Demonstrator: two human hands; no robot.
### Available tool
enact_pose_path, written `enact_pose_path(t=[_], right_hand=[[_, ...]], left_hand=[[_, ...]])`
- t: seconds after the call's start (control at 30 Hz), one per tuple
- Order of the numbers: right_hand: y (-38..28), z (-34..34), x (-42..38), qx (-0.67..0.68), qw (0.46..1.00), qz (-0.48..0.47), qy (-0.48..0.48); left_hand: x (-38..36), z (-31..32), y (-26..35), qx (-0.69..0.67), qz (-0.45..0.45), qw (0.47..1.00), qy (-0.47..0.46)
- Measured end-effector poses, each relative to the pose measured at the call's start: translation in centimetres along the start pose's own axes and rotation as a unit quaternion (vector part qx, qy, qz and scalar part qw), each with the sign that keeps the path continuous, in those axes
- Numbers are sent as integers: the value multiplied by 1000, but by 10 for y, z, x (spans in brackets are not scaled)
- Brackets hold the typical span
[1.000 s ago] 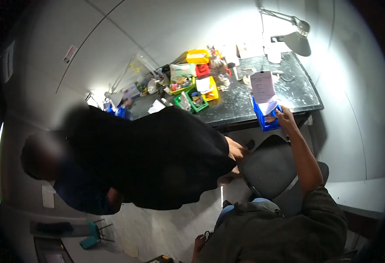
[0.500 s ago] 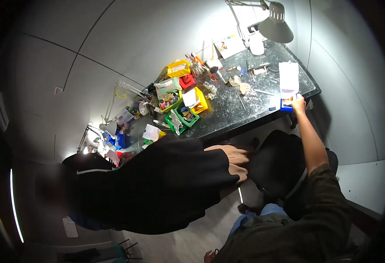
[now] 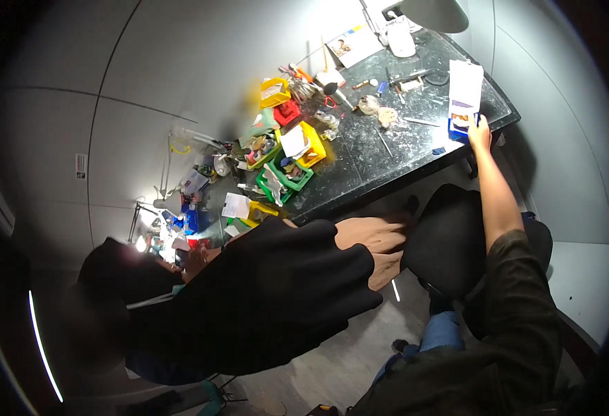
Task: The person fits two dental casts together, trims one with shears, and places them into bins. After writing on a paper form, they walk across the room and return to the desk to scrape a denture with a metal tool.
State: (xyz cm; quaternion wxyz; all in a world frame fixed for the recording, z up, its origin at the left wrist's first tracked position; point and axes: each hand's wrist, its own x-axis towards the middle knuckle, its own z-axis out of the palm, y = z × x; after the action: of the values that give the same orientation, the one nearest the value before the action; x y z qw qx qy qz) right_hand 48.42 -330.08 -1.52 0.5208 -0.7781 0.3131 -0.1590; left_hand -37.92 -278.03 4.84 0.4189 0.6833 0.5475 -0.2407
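Observation:
At the right end of the dark workbench, my right hand (image 3: pixel 480 132) grips the edge of a blue box (image 3: pixel 457 135). A white paper (image 3: pixel 465 83) extends from the box across the bench, and a printed picture shows beside my fingers. My right arm reaches forward in a dark sleeve. My left hand is not visible in the frame. Left of the box lie a thin metal tool (image 3: pixel 421 121) and a small dark blue piece (image 3: pixel 439 150).
A co-worker in black (image 3: pixel 270 298) leans over the left part of the workbench (image 3: pixel 367 180). Yellow, red and green bins (image 3: pixel 297 182) hold tools and scraps. A lamp (image 3: pixel 436 14) hangs over the back right. Black chairs (image 3: pixel 447 239) stand at the front edge.
The view has shifted, so the bench sits higher in the frame. My right hand remains at the blue box. My left hand, partly visible at the bottom before, has left view.

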Motion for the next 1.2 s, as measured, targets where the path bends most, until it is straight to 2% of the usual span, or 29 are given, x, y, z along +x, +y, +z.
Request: enact_pose_path(t=[0.03,0.07,0.13,0.17,0.23,0.3,0.33,0.37,0.4,0.47,0.53,0.6,0.67,0.73,0.8,0.83,0.87,0.9,0.93,0.97,1.0,1.03,1.07,1.1,1.13,1.17,1.2], right_hand=[[4,1,-22,8,997,-21,80],[18,4,-42,56,987,-86,125],[49,-8,-121,80,978,-136,135],[86,-8,-162,142,975,-138,100],[143,-31,-270,125,988,-88,-7],[190,-83,-395,-76,979,-84,-168],[220,-113,-448,-189,934,-112,-281],[211,-149,-495,-290,855,-48,-426],[227,-155,-512,-288,849,-73,-436],[259,-147,-519,-364,756,-68,-540],[264,-122,-490,-447,675,-153,-568],[287,-87,-444,-536,600,-203,-557],[280,-73,-415,-537,627,-223,-518],[276,-63,-404,-384,832,-148,-372],[223,-76,-439,-370,836,-122,-386],[205,-79,-466,-418,804,-133,-400],[240,-60,-480,-505,710,-177,-458],[291,-34,-483,-573,599,-238,-507],[299,-27,-509,-608,491,-301,-547],[306,-20,-536,-521,605,-46,-600],[274,-29,-585,-418,694,199,-551],[232,-47,-668,-578,592,-32,-560],[264,-28,-675,-532,478,-21,-699],[296,2,-712,-587,353,-90,-723],[310,18,-746,-625,217,-157,-733],[316,22,-758,-625,220,-150,-734],[318,35,-771,-635,263,-195,-699]], left_hand=[[-5,0,-4,-4,1,1000,1],[-10,1,-3,-8,3,1000,2],[-15,3,-18,-22,6,1000,5],[-19,2,-30,-31,9,999,7],[-23,0,-53,-46,19,999,12],[-27,1,-85,-61,19,998,11],[-28,1,-99,-68,17,998,8],[-29,4,-116,-68,17,998,1],[-29,8,-134,-69,18,997,-6],[-28,17,-161,-81,18,997,-6],[-26,26,-178,-293,-87,947,95],[-20,26,-208,-278,-82,955,69],[-19,27,-246,-257,-85,961,46],[-21,24,-272,-281,-78,955,54],[-28,17,-283,-331,-116,932,86],[-30,15,-291,-396,-104,907,99],[-30,7,-298,-454,-89,880,108],[-24,-5,-302,-458,-93,878,105],[-14,-18,-303,-503,-70,854,108],[-4,-29,-303,-546,-48,830,107],[7,-45,-302,-560,-35,819,121],[19,-68,-299,-572,-20,809,133],[30,-92,-299,-597,18,788,147],[40,-117,-300,-622,53,764,162],[41,-147,-297,-618,52,770,152],[32,-177,-290,-629,77,753,176],[27,-201,-291,-641,103,733,203]])
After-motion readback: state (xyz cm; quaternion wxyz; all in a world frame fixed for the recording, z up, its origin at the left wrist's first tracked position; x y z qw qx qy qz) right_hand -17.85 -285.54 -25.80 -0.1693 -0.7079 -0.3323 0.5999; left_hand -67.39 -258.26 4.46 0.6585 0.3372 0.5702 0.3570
